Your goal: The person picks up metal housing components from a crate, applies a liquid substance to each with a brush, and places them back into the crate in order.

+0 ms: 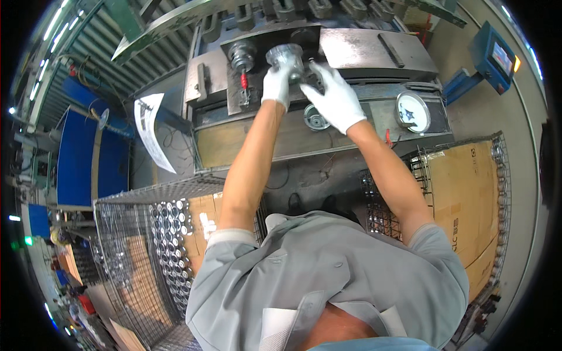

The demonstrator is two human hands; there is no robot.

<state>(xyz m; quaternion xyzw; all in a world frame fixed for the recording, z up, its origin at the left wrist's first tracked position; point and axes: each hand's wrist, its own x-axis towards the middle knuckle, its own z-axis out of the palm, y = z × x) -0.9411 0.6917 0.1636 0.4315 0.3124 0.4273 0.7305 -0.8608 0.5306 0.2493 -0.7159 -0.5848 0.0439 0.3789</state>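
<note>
two white-gloved hands reached over the machine bench (234,143). the left hand (277,83) met a silvery cylinder (291,50), which sat near a dark plate (312,40); its fingers lay against the near side, though i could not tell whether they were clamped on it. the right hand (336,98) hung just beside, thumb and forefinger spread apart, with nothing visible between them. to handle the cylinder well, i judged, the left hand needed an even hold that kept it from tipping, and the right fingers needed to stay clear of its edges.

as for containers, a wire basket (170,191) at the person's left held rows of round silvery parts (170,234) next to cardboard (202,207). a second basket (417,169) at the right held a large cardboard sheet (465,187) and more shiny parts. on the bench, a shallow white dish (422,104) showed a blue star-shaped patch inside.
</note>
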